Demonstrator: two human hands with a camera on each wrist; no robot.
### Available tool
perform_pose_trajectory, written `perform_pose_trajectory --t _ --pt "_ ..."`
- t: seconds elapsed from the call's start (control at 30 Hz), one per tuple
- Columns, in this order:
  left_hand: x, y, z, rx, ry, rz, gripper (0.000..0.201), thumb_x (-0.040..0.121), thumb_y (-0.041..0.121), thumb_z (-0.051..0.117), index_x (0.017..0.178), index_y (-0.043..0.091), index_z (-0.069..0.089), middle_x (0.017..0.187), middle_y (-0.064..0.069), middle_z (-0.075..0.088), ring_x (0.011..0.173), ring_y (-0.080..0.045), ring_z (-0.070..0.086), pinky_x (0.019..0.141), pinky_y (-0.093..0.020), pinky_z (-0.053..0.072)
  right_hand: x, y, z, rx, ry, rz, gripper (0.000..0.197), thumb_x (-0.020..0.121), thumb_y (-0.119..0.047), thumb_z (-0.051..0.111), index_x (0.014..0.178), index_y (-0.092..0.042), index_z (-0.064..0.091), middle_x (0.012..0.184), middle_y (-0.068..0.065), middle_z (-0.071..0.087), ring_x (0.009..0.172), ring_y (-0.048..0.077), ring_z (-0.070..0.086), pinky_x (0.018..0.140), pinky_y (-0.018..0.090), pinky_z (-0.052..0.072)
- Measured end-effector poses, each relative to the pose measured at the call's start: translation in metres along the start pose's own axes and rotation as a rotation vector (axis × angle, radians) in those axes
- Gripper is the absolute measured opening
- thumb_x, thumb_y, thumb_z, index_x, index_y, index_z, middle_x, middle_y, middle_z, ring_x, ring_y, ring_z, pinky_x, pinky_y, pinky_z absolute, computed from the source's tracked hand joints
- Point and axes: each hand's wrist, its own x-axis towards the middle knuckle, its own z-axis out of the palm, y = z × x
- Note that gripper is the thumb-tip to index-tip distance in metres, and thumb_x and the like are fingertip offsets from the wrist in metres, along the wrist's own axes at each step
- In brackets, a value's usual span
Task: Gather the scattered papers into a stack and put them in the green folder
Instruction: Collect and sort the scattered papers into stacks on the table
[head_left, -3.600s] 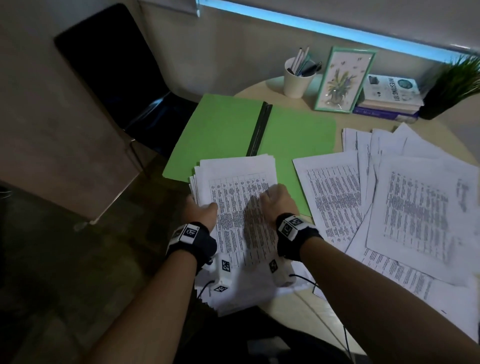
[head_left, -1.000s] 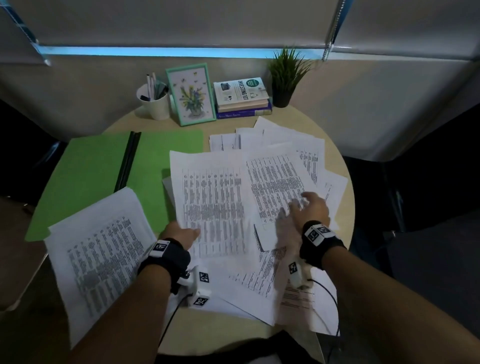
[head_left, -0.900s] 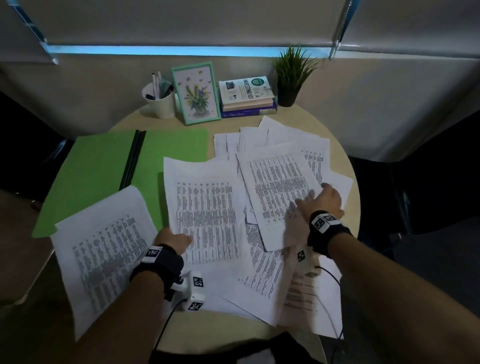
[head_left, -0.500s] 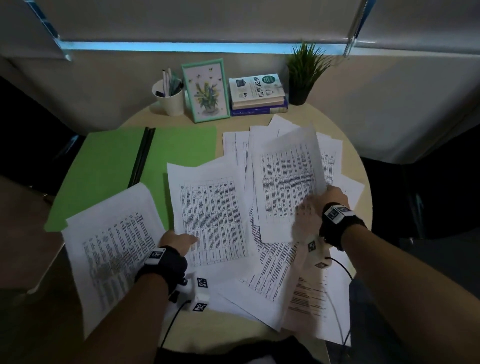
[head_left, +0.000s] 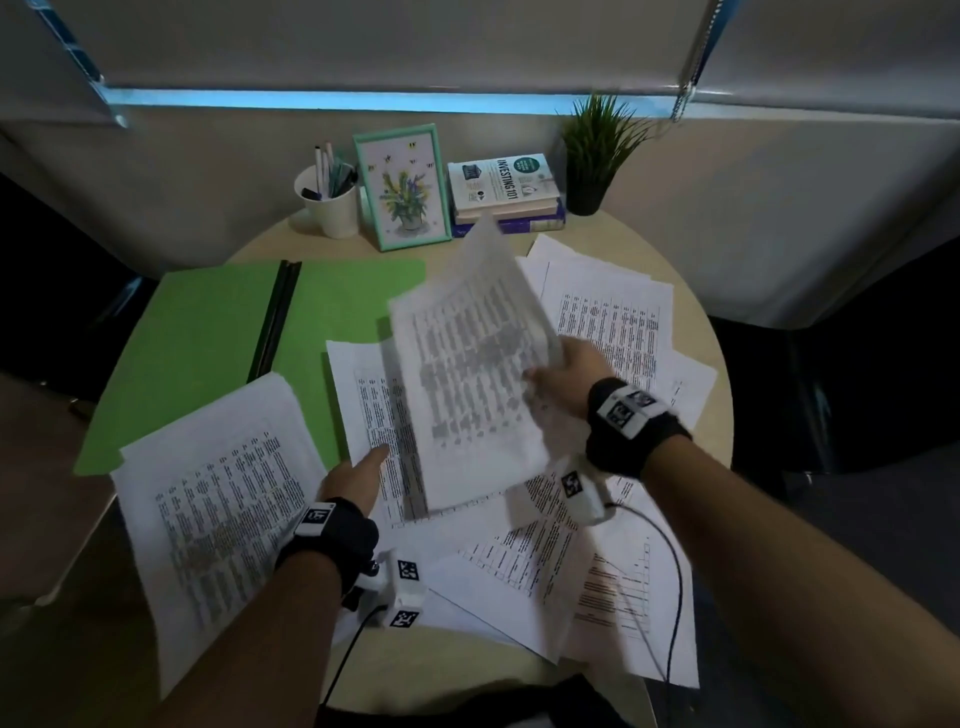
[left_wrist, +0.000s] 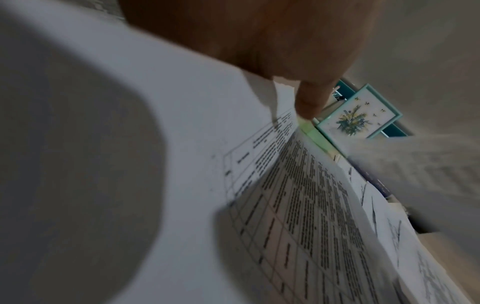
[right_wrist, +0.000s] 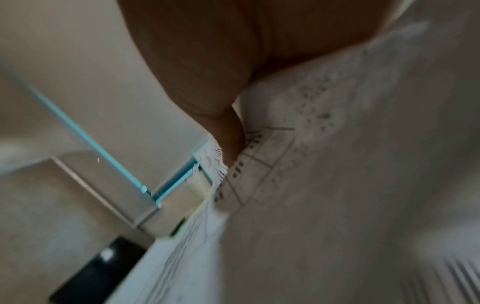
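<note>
A book (head_left: 503, 181) reads "INVESTING 101". The right hand (head_left: 563, 383) grips a lifted, blurred sheet (head_left: 470, 374); the left hand (head_left: 358, 475), seemingly flat-fingered, presses papers (head_left: 371, 415) beside the green folder (head_left: 208, 338).

The room is dim. A thin cyan strip of light (head_left: 363, 100) under the blind is the brightest thing, and the corners of the head view fall to black. The white papers (head_left: 613, 322) catch most of the light. The raised sheet (head_left: 467, 364) is smeared by motion blur, its print unreadable. Straight edges bow near the borders. Both wrist views are soft and streaked, with a broad dark shadow (left_wrist: 72, 164) across the left one.
</note>
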Motion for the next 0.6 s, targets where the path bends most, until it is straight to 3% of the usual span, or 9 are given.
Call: perform_pose_trajectory --t 0.1,0.13,0.2,0.23,0.3,0.33,0.4,0.5,0.6 --pt "-0.001 -0.003 0.000 -0.031 0.003 -0.013 0.120 0.056 0.088 0.058 0.145 0.009 0.038 0.150 -0.013 0.039 0.134 -0.034 0.041 0.112 -0.049 0.031 0.002 0.027 0.040 -0.122 -0.085 0.035 0.004 0.089 -0.019 0.065 0.092 -0.017 0.063 0.081 0.003 0.070 0.067 0.020 0.068 0.055 0.028 0.056" --pt "-0.002 -0.005 0.002 -0.028 0.015 0.004 0.126 0.053 0.085 0.065 0.148 0.010 0.031 0.153 -0.011 0.033 0.138 -0.034 0.037 0.113 -0.049 0.029 0.001 0.035 0.052 -0.186 -0.116 0.033 0.010 0.088 -0.023 0.066 0.095 -0.016 0.064 0.087 0.005 0.071 0.075 0.024 0.069 0.063 0.034 0.058" --pt "-0.002 -0.007 0.008 0.015 0.050 0.056 0.123 0.060 0.061 0.081 0.152 0.011 0.017 0.158 -0.008 0.024 0.142 -0.031 0.029 0.115 -0.048 0.028 -0.003 0.046 0.067 -0.283 -0.116 0.038 0.036 0.089 -0.038 0.062 0.115 -0.015 0.058 0.103 0.006 0.068 0.086 0.025 0.067 0.068 0.034 0.055" --pt "-0.001 -0.007 0.011 0.062 0.061 0.069 0.119 0.065 0.049 0.084 0.152 0.010 0.014 0.159 -0.008 0.021 0.143 -0.030 0.027 0.115 -0.047 0.027 -0.004 0.051 0.070 -0.293 -0.052 0.031 0.051 0.089 -0.048 0.058 0.128 -0.015 0.051 0.111 0.006 0.065 0.089 0.023 0.066 0.068 0.033 0.055" --pt "0.002 -0.004 0.015 0.137 0.070 0.081 0.106 0.073 0.036 0.082 0.152 0.008 0.017 0.158 -0.008 0.023 0.142 -0.030 0.029 0.115 -0.046 0.029 -0.003 0.058 0.060 -0.349 0.204 0.038 0.071 0.085 -0.061 0.053 0.139 -0.017 0.041 0.126 0.008 0.058 0.106 0.024 0.061 0.086 0.043 0.054" --pt "0.003 -0.003 0.015 0.161 0.076 0.084 0.098 0.077 0.035 0.079 0.151 0.008 0.021 0.156 -0.009 0.027 0.140 -0.032 0.033 0.114 -0.046 0.031 0.003 0.063 0.049 -0.381 0.334 0.094 0.076 0.083 -0.064 0.054 0.141 -0.017 0.039 0.134 0.010 0.052 0.117 0.027 0.055 0.097 0.049 0.047" --pt "0.008 -0.003 0.013 0.177 0.084 0.080 0.080 0.083 0.033 0.071 0.148 0.008 0.031 0.151 -0.011 0.038 0.135 -0.034 0.041 0.112 -0.045 0.035 0.016 0.074 0.018 -0.364 0.498 0.279 0.088 0.079 -0.063 0.062 0.145 -0.014 0.031 0.147 0.013 0.038 0.133 0.032 0.039 0.107 0.054 0.034" --pt "0.017 -0.008 0.003 0.136 0.106 0.074 0.067 0.087 0.028 0.062 0.146 0.009 0.036 0.148 -0.012 0.043 0.132 -0.035 0.044 0.110 -0.047 0.037 0.032 0.090 -0.030 -0.262 0.587 0.522 0.112 0.070 -0.060 0.073 0.150 -0.010 0.013 0.154 0.017 0.021 0.141 0.036 0.021 0.110 0.056 0.027" --pt "0.027 -0.011 -0.008 0.128 0.121 0.052 0.064 0.088 0.025 0.056 0.147 0.011 0.034 0.150 -0.012 0.039 0.134 -0.037 0.041 0.111 -0.048 0.034 0.045 0.098 -0.057 -0.203 0.532 0.608 0.130 0.061 -0.056 0.083 0.152 -0.012 0.001 0.156 0.018 0.015 0.142 0.039 0.017 0.112 0.056 0.024"
